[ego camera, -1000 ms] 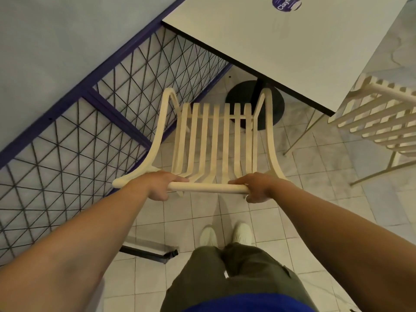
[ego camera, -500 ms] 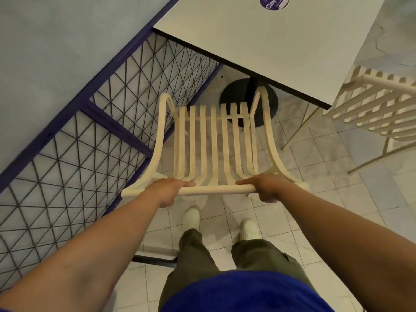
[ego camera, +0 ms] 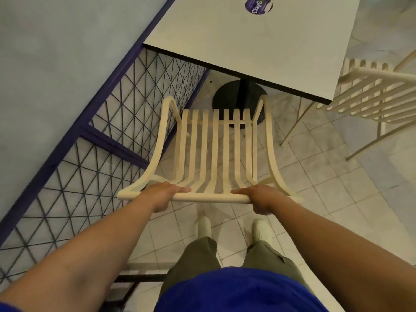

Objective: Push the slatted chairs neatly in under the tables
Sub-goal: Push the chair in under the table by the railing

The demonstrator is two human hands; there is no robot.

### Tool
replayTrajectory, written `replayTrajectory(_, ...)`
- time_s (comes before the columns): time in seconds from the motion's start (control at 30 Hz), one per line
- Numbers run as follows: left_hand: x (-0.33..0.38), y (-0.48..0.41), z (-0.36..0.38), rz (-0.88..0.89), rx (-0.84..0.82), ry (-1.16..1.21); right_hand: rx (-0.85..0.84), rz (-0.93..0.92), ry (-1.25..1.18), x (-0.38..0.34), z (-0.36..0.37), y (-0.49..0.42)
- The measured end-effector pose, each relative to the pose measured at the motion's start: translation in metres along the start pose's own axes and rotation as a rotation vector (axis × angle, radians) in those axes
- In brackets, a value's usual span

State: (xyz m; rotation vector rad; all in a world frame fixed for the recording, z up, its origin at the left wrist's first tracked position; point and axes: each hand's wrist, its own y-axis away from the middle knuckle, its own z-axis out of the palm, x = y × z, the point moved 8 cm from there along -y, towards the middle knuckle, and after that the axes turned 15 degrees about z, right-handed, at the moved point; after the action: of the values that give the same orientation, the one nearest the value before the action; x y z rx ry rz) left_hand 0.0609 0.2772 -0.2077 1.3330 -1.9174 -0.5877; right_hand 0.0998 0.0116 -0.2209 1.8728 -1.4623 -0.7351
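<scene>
**Both hands on chair back, chair short of counter**

Head view: cream slatted chair [ego camera: 213, 152] stands on the tiled floor [ego camera: 326, 176], front edge just short of the white counter [ego camera: 258, 41], over its black round base [ego camera: 225, 97]. Left hand [ego camera: 161, 194] wrapped closed around the top rail at left; right hand [ego camera: 264, 198] wrapped closed around the same rail at right. Both grips hold the chair. Second slatted chair [ego camera: 371, 95] at the counter's right side, partly tucked under. Purple mesh fence [ego camera: 101, 143] runs along the left. White shoes [ego camera: 202, 228] behind the chair. Round purple sticker [ego camera: 258, 5] on counter top.
</scene>
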Motion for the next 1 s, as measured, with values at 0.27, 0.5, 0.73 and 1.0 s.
replayTrajectory(0.27,-0.032,0.000,-0.021,0.065,-0.018,-0.043,0.019,0.030,-0.089,-0.027,-0.001,-0.010)
replayTrajectory(0.5,-0.060,-0.004,-0.030,0.089,-0.043,-0.088,0.021,0.066,-0.118,-0.049,-0.003,-0.010)
replayTrajectory(0.73,-0.070,-0.008,-0.036,0.099,-0.050,-0.154,0.027,0.067,-0.189,-0.056,-0.001,-0.009)
replayTrajectory(1.0,-0.075,-0.007,-0.030,0.020,-0.062,-0.102,-0.043,0.004,-0.276,-0.059,0.000,-0.014)
